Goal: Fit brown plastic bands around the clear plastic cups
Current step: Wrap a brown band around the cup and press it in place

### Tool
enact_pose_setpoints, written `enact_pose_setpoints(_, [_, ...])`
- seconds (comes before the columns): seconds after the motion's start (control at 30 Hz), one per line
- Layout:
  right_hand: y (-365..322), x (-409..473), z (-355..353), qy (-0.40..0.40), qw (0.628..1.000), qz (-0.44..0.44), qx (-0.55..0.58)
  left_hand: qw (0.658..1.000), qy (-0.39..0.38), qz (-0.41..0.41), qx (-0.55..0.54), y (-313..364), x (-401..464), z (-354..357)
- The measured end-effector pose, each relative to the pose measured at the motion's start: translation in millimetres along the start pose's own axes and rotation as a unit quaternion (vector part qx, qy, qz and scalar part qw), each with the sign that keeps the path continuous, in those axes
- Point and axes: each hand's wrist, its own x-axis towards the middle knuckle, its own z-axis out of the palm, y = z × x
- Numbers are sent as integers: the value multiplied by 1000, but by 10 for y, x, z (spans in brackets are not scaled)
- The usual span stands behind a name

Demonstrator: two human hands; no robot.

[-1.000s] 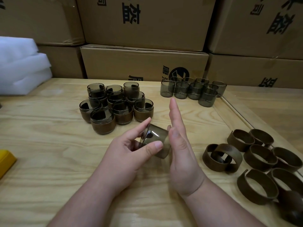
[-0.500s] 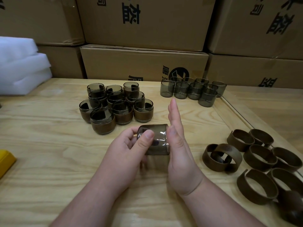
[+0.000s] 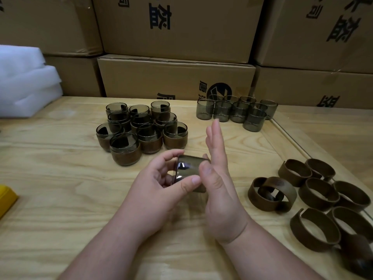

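Observation:
My left hand (image 3: 161, 186) grips a clear smoky plastic cup (image 3: 188, 167) lying on its side above the table's middle, thumb below and fingers over its top. Flat against the cup's right end presses my right hand (image 3: 219, 178), fingers straight and pointing away from me. Several loose brown bands (image 3: 319, 190) lie at the right. A cluster of several cups wearing brown bands (image 3: 141, 132) stands at the left centre. At the back stand several bare clear cups (image 3: 232, 111).
The wooden table (image 3: 50, 178) has a raised seam (image 3: 290, 136) running diagonally at the right. Stacked cardboard boxes (image 3: 175, 77) wall off the back. White foam sheets (image 3: 24, 83) lie at the far left, and a yellow object (image 3: 6, 199) sits at the left edge.
My left hand has turned the cup on its side between both hands. The right hand stays flat against it, shifted slightly.

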Motion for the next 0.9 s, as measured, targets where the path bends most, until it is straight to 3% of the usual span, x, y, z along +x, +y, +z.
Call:
enact_pose_setpoints(0.4, [55, -4, -4, 85, 996, -6, -9, 997, -72, -15, -22, 28, -62, 12])
enact_pose_setpoints(0.57, [96, 20, -9, 94, 994, 54, 22, 996, -83, -19, -29, 68, -65, -20])
enact_pose_setpoints(0.63, [102, 39, 8, 120, 991, 62, 10, 996, -80, -15, -21, 85, -71, -24])
enact_pose_setpoints(0.73, [81, 48, 19, 161, 986, 2, -34, 997, -65, -8, -29, 98, -79, -17])
enact_pose_setpoints(0.9, [60, 47, 18, 162, 986, -16, -37, 998, -10, 7, -60, 104, -75, 3])
